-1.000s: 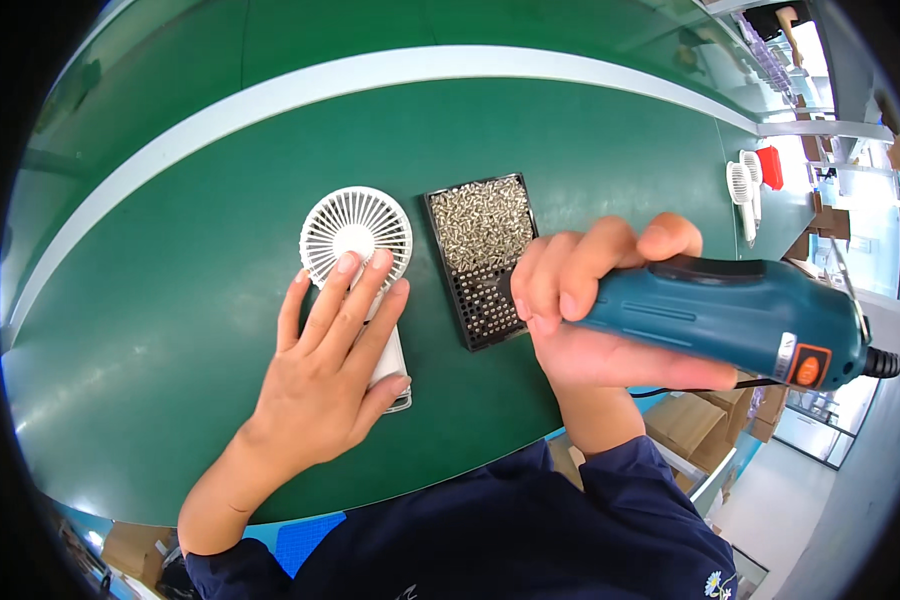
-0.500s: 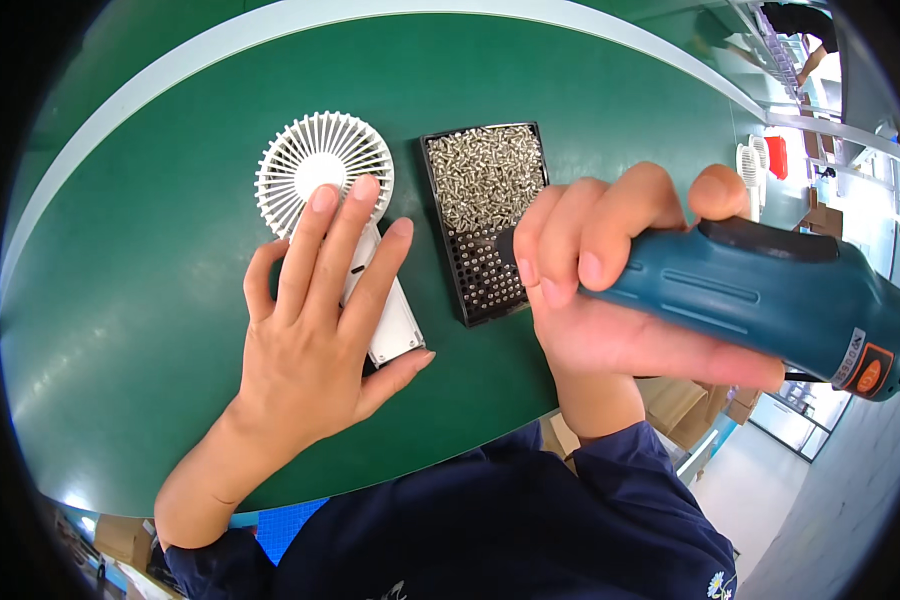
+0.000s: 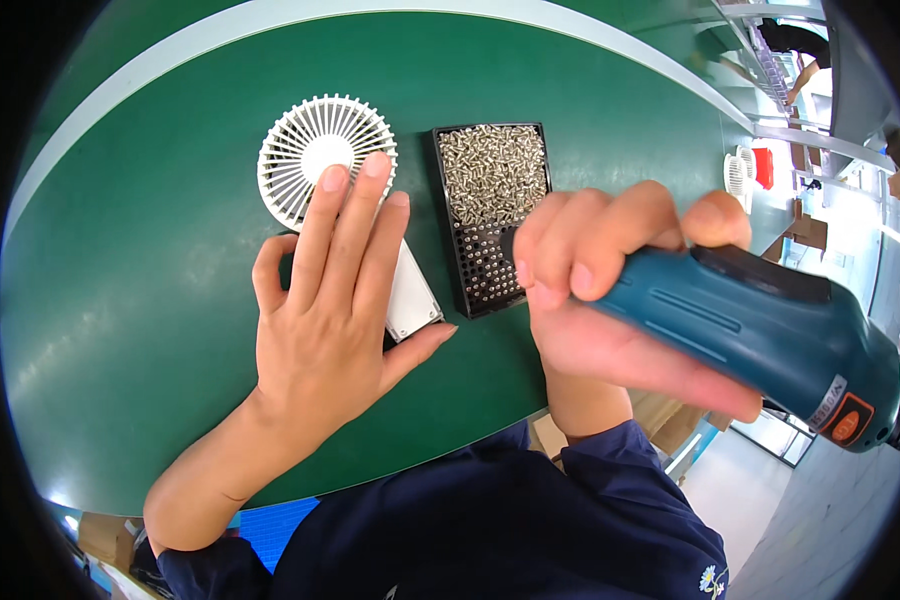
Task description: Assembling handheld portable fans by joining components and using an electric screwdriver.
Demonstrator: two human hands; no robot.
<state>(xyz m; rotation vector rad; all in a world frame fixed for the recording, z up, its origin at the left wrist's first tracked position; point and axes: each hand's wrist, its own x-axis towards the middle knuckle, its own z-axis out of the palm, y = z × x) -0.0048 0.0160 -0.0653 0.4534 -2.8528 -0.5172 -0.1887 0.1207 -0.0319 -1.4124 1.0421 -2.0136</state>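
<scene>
Fan [image 3: 325, 150] shifted forward, left hand [image 3: 322, 325] spread, right hand [image 3: 592, 338] gripping screwdriver [image 3: 745, 325], green table [image 3: 150, 300], boxes [image 3: 808, 233]

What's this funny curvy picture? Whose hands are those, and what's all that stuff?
There's no robot here, just a person using two bare hands. The camera is worn on that person's head and looks down, so you see what's in front of them. Its wide fisheye lens makes straight edges bend.

On the green table lies a white thing like a little handheld fan. The left hand lies over it, fingers spread. Beside it is a black tray: loose silvery screws fill its far part, and its near part has rows of little holes.

The right hand holds a blue-green power tool, probably an electric screwdriver. Its tip is hard to see.
</scene>
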